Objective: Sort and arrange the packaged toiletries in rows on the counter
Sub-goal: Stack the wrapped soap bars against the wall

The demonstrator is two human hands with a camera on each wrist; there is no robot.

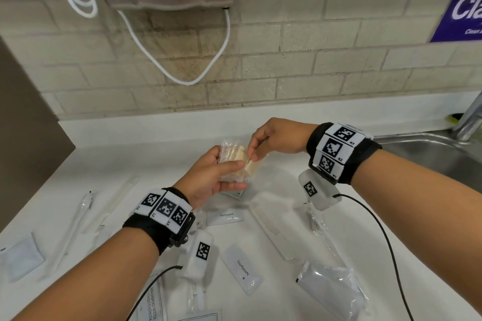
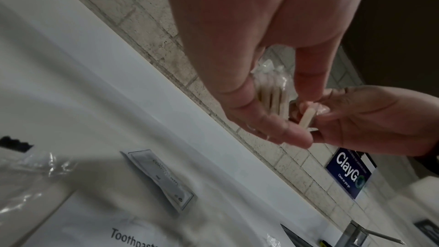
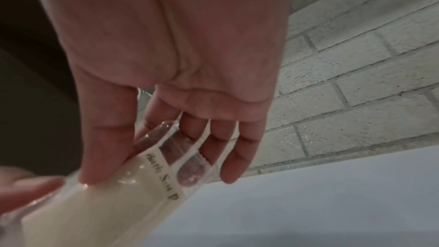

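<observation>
Both hands hold wrapped soap bars (image 1: 236,161): left grip (image 1: 208,177) clasps a stack, partly hidden; right grip (image 1: 273,138) pinches one; toothpaste sachets (image 1: 241,268) lie below.

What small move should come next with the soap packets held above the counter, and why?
Probably the right hand draws its pinched soap packet away from the stack that the left hand grips, then lays it on the counter: all of them are aloft, none yet in a row.

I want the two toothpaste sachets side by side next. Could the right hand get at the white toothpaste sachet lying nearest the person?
Probably yes, once freed: the flat white toothpaste sachet lies uncovered on the white counter, but the right hand pinches a wrapped cream soap bar, as does the left hand.
</observation>
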